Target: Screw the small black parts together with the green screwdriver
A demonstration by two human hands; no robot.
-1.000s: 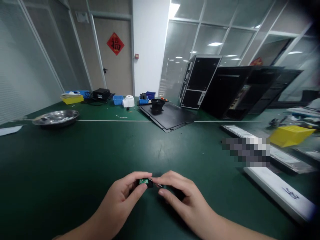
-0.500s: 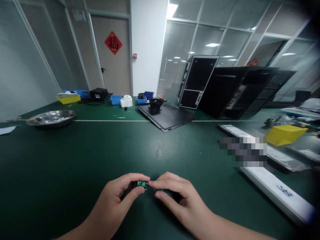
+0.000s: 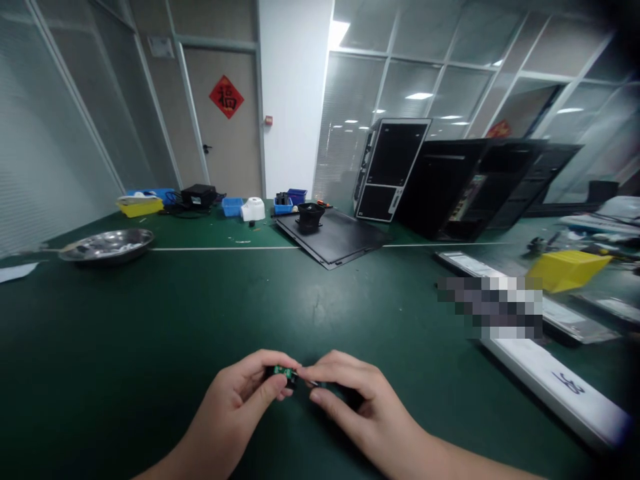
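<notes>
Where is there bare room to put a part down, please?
The green table looks bare between the left hand and metal bowl; nearly bare between the right hand and black panel. Crowded: right side, around white bar and yellow bin.

Can see green board (image 3: 281,371) only in part, behind fingers of left hand (image 3: 245,393). Can't name thin piece (image 3: 313,383) at right hand (image 3: 367,400): too small, partly hidden. Lose both forearms (image 3: 187,447) at bottom edge, paper (image 3: 17,272) at left edge. Can't identify dark item (image 3: 493,310) at right, masked by coarse pixel blocks. Can't sort contents of pan (image 3: 80,255): too small, blurred. Can't make out clutter (image 3: 607,223) at far right, blurred, cut off by edge.
</notes>
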